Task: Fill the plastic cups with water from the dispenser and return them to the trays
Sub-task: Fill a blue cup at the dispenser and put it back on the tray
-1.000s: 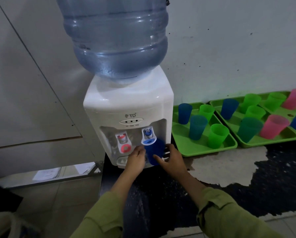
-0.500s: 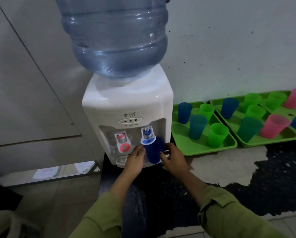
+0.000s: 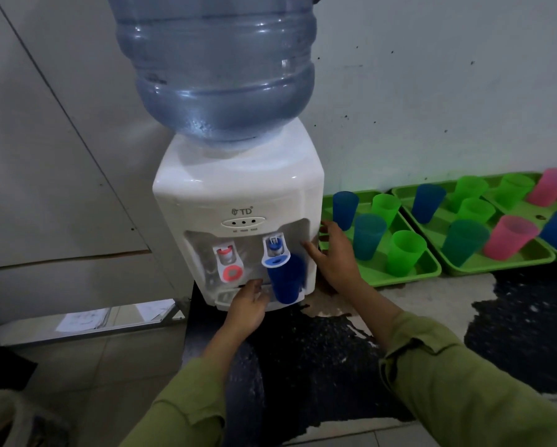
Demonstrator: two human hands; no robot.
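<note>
A dark blue plastic cup [image 3: 286, 280] stands tilted under the blue tap [image 3: 275, 253] of the white water dispenser [image 3: 238, 191], its rim against the tap's lever. My left hand [image 3: 248, 306] holds the cup low on its left side, by the drip tray. To the right of the dispenser, my right hand [image 3: 333, 253] hovers with fingers spread and holds nothing, just in front of the nearest green tray [image 3: 409, 277]. That tray carries two blue cups [image 3: 369, 235] and two green cups [image 3: 404, 251].
A big blue water bottle [image 3: 215, 69] tops the dispenser, and a red tap [image 3: 228, 262] sits left of the blue one. Further green trays [image 3: 503, 261] to the right hold green, blue, teal and pink cups [image 3: 509, 237]. The black counter [image 3: 319, 350] is worn pale in patches; a wall stands behind.
My right hand has let go of the blue cup and moved up and right toward the trays. My left hand stays at the cup under the blue tap.
</note>
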